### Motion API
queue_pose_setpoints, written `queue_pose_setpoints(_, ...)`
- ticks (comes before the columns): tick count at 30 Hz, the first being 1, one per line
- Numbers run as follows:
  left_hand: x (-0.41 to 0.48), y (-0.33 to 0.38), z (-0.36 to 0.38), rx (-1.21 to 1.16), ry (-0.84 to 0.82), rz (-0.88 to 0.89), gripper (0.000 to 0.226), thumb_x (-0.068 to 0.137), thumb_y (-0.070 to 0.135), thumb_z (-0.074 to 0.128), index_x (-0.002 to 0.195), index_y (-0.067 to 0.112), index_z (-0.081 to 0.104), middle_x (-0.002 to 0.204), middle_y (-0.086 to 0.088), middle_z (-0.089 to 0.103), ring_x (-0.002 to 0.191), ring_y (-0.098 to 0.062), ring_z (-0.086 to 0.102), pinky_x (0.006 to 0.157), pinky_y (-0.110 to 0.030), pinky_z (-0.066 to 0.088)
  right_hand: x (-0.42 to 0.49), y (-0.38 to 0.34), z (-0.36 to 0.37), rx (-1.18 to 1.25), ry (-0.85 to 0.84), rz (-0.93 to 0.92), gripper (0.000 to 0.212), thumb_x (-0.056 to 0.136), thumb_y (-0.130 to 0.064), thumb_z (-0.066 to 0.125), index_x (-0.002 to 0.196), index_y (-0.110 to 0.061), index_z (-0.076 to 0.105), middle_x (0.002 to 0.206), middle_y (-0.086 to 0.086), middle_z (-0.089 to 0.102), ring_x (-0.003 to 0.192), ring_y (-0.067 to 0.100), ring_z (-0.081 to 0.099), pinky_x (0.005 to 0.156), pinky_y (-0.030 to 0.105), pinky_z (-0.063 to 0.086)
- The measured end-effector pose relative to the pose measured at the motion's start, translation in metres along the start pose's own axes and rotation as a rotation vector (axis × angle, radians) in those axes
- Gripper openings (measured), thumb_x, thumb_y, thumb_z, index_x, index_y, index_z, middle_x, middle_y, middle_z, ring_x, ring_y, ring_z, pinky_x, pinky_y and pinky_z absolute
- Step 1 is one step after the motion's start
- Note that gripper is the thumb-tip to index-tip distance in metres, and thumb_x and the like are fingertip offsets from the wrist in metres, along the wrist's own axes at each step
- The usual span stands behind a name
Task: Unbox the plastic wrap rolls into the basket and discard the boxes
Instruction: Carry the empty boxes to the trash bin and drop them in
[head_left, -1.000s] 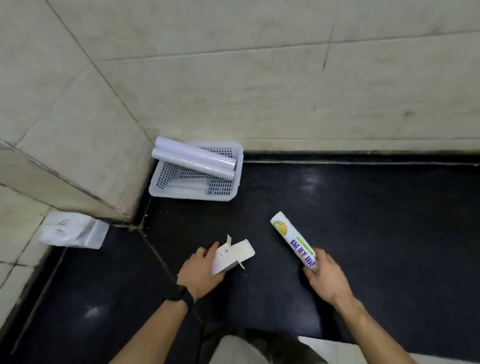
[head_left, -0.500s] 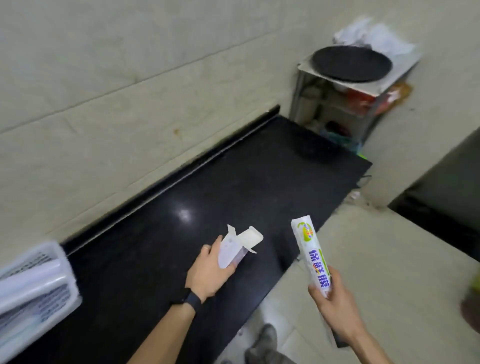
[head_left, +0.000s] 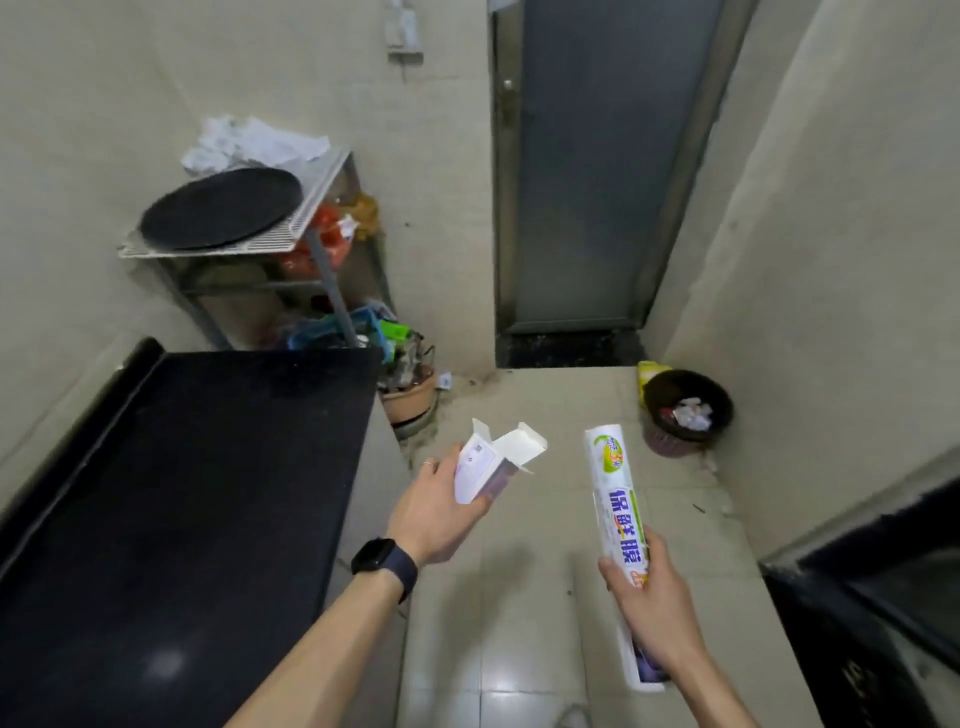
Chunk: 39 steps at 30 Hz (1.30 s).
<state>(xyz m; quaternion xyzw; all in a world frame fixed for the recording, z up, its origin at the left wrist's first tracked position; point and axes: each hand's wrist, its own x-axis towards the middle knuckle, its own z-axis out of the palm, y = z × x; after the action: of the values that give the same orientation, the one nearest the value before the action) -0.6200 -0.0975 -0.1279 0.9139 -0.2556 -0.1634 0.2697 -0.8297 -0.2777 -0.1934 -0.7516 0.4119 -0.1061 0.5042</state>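
My left hand (head_left: 434, 514) grips a white box (head_left: 488, 465) by its lower part; the end flaps stand open and point away from me. My right hand (head_left: 652, 597) is wrapped around a second long white box (head_left: 615, 504) printed with blue characters and a green logo, held almost upright. Both boxes hang over the tiled floor, to the right of the black counter (head_left: 171, 509). A dark round bin (head_left: 685, 408) with crumpled white paper inside stands on the floor by the right wall, beyond my right hand. The basket and the rolls are out of view.
A metal rack (head_left: 322, 260) with a black round pan (head_left: 221, 208) on top and bags below stands past the counter's far end. A clay pot (head_left: 410, 402) sits at its foot. A grey door (head_left: 597, 166) closes the far wall. A dark cabinet edge (head_left: 862, 597) lies at the right.
My view has swung right, from the counter and basket to the floor, door and bin. Both hands still hold their boxes, now over the floor instead of the counter.
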Motion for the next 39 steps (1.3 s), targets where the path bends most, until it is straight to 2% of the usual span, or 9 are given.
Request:
queue_pose_setpoints(8,0.112,0.126,0.065,0.005,-0.050,0.168,0.075,0.064,0.097,0.028,0.116,0.044,0.043,0.098,0.010,0.061,0.082,-0.010,0.050,0.056,-0.025,0.034,0.091,0.023,-0.109,0.034,0.136,0.118,0.041,0.088,-0.031,0.068,0.117,-0.045,0.043,0.085,-0.019,0.069,0.073,-0.011,0.060,0.059,0.017,0.043)
queue_pose_setpoints(12,0.164,0.160,0.104,0.023,-0.125,0.181,0.078,0.066,0.095,0.033,0.124,0.044,0.040,0.104,0.006,0.060,0.084,-0.014,0.056,0.064,-0.032,0.044,0.136,0.039,-0.141,0.051,0.179,0.175,0.037,0.086,-0.031,0.069,0.114,-0.042,0.046,0.082,-0.014,0.070,0.068,-0.003,0.063,0.059,0.024,0.047)
queue_pose_setpoints(15,0.208,0.177,0.134,0.046,-0.174,0.179,0.078,0.068,0.093,0.036,0.128,0.043,0.038,0.106,0.005,0.060,0.087,-0.016,0.058,0.072,-0.035,0.051,0.175,0.052,-0.158,0.067,0.193,0.207,0.037,0.087,-0.029,0.070,0.116,-0.038,0.049,0.088,-0.010,0.071,0.075,0.007,0.068,0.072,0.035,0.054)
queue_pose_setpoints(19,0.281,0.194,0.174,0.093,-0.248,0.169,0.082,0.073,0.084,0.047,0.136,0.033,0.039,0.116,0.003,0.060,0.091,-0.018,0.058,0.068,-0.032,0.046,0.238,0.066,-0.177,0.043,0.211,0.261,0.037,0.087,-0.030,0.070,0.118,-0.033,0.050,0.089,-0.015,0.069,0.075,-0.002,0.065,0.063,0.026,0.047)
queue_pose_setpoints(26,0.411,0.240,0.230,0.107,-0.427,0.073,0.068,0.080,0.065,0.059,0.130,0.023,0.041,0.120,-0.004,0.059,0.097,-0.024,0.060,0.081,-0.040,0.054,0.364,0.065,-0.209,-0.019,0.212,0.335,0.033,0.087,-0.023,0.070,0.116,-0.025,0.053,0.093,-0.010,0.068,0.077,0.000,0.063,0.056,0.012,0.041)
queue_pose_setpoints(31,0.488,0.275,0.262,0.139,-0.527,0.023,0.061,0.083,0.057,0.063,0.123,0.017,0.040,0.118,-0.009,0.060,0.098,-0.029,0.061,0.082,-0.042,0.053,0.452,0.072,-0.219,-0.028,0.171,0.449,0.032,0.087,-0.026,0.070,0.112,-0.020,0.051,0.094,0.002,0.066,0.074,0.008,0.061,0.064,0.030,0.043)
queue_pose_setpoints(35,0.531,0.287,0.296,0.102,-0.593,-0.084,0.072,0.076,0.078,0.057,0.109,0.017,0.037,0.107,-0.008,0.061,0.093,-0.028,0.064,0.079,-0.044,0.056,0.517,0.098,-0.214,-0.034,0.064,0.521,0.041,0.088,-0.036,0.070,0.121,-0.025,0.048,0.099,-0.003,0.062,0.075,0.010,0.061,0.059,0.019,0.044)
queue_pose_setpoints(37,0.554,0.288,0.315,0.072,-0.640,-0.133,0.072,0.076,0.075,0.061,0.111,0.018,0.035,0.113,-0.009,0.060,0.099,-0.029,0.063,0.083,-0.045,0.055,0.550,0.116,-0.211,-0.048,-0.016,0.569,0.044,0.088,-0.040,0.068,0.123,-0.027,0.045,0.098,-0.005,0.060,0.070,0.002,0.058,0.048,0.008,0.037)
queue_pose_setpoints(39,0.578,0.290,0.331,0.078,-0.649,-0.168,0.068,0.076,0.073,0.062,0.110,0.021,0.034,0.115,-0.009,0.060,0.099,-0.028,0.062,0.081,-0.042,0.054,0.582,0.133,-0.208,-0.058,-0.098,0.628,0.045,0.089,-0.047,0.065,0.121,-0.025,0.042,0.099,-0.003,0.062,0.068,0.001,0.056,0.046,0.011,0.035)
